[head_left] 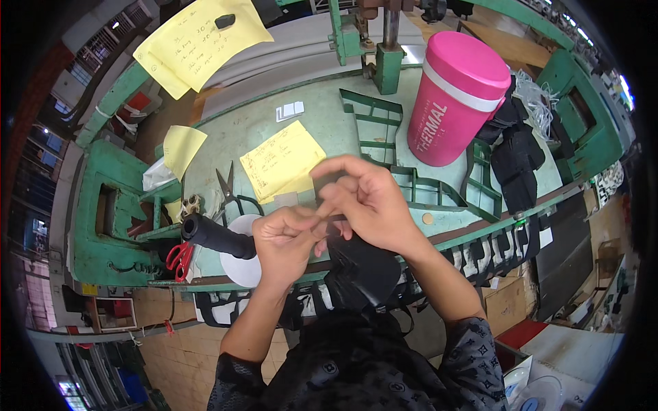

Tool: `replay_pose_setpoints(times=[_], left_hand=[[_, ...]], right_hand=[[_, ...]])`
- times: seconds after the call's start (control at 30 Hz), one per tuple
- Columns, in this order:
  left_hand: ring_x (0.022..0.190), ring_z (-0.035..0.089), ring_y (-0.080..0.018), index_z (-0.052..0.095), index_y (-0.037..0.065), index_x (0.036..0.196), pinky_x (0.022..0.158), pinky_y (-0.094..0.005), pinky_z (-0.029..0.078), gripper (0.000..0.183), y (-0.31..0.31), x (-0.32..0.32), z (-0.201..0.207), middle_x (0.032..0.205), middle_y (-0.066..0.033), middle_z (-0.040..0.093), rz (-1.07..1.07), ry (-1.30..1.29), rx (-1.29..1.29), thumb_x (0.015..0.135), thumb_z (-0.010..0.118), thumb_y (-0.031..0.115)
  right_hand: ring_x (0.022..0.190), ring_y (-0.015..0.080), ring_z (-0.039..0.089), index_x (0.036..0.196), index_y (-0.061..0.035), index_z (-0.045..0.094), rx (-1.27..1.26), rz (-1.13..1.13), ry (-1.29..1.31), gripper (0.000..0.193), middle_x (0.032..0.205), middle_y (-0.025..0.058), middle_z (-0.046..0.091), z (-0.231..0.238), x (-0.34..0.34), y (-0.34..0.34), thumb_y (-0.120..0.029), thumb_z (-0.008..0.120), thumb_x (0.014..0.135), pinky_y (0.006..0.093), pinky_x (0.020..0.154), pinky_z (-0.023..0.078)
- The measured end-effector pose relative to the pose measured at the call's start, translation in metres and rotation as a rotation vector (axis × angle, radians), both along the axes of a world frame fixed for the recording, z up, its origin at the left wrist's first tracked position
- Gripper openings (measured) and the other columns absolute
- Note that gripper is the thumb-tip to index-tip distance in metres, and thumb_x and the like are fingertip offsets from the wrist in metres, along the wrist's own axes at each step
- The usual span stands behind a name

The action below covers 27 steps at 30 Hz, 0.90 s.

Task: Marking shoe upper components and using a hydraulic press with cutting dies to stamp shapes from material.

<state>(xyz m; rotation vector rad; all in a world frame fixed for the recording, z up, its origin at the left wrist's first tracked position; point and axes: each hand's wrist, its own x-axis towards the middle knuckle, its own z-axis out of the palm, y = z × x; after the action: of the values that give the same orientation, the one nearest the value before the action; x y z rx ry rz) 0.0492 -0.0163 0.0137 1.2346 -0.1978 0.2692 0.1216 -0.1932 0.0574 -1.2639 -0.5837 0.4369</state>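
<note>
A black piece hangs over the near edge of the worktop, around its middle, just below the two hands. It is smooth and slightly shiny, with creases across its upper part; the fingers hide its top. The left hand and right hand meet above it, fingers curled and tips close together; blur hides what, if anything, is pinched, so I cannot tell the grip.

Just left of the left hand, a black roll lies tilted over a white disc at the near edge, with red-handled scissors beside it toward the near left corner. Black-handled scissors lie farther in, and yellow paper lies beyond the hands.

Toward the right edge stands a pink tub, its lid on, so its contents are hidden. Green frames around its base are open and divided into cells, with worktop showing through. A black bundle lies at the right edge.
</note>
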Motion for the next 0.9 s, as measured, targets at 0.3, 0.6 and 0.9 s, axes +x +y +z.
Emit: replay_pose_setpoints(times=[0.3,0.6,0.9], left_hand=[[0.065,0.064,-0.0100,0.052,0.001,0.086,0.054,-0.0238,0.051,0.026,-0.001,-0.008,0.001,0.088,-0.0078,0.061,0.036,-0.078,0.070,0.094,0.067,-0.019],[0.068,0.063,-0.0107,0.056,0.000,0.089,0.057,-0.0242,0.052,0.019,0.008,-0.008,-0.010,0.091,-0.0077,0.059,0.052,-0.119,0.011,0.097,0.068,-0.013],[0.084,0.075,-0.0210,0.077,-0.006,0.108,0.075,-0.0290,0.060,0.018,0.024,-0.010,0.028,0.108,-0.0184,0.071,0.119,-0.479,0.800,0.089,0.078,-0.007]], right_hand=[[0.089,0.0272,0.080,0.117,-0.0045,0.079,-0.249,-0.108,-0.657,0.041,0.106,0.0126,0.080,0.012,-0.023,-0.017,0.006,0.082,0.077,0.0320,0.077,0.064],[0.082,0.0240,0.080,0.107,-0.0001,0.079,-0.097,-0.242,-0.596,0.031,0.096,0.0137,0.080,-0.012,-0.020,0.005,0.015,0.065,0.084,0.0307,0.073,0.063],[0.069,0.0188,0.076,0.106,0.0009,0.076,-0.037,-0.311,-0.471,0.031,0.089,0.0133,0.077,-0.019,-0.021,0.016,0.017,0.059,0.086,0.0303,0.063,0.060]])
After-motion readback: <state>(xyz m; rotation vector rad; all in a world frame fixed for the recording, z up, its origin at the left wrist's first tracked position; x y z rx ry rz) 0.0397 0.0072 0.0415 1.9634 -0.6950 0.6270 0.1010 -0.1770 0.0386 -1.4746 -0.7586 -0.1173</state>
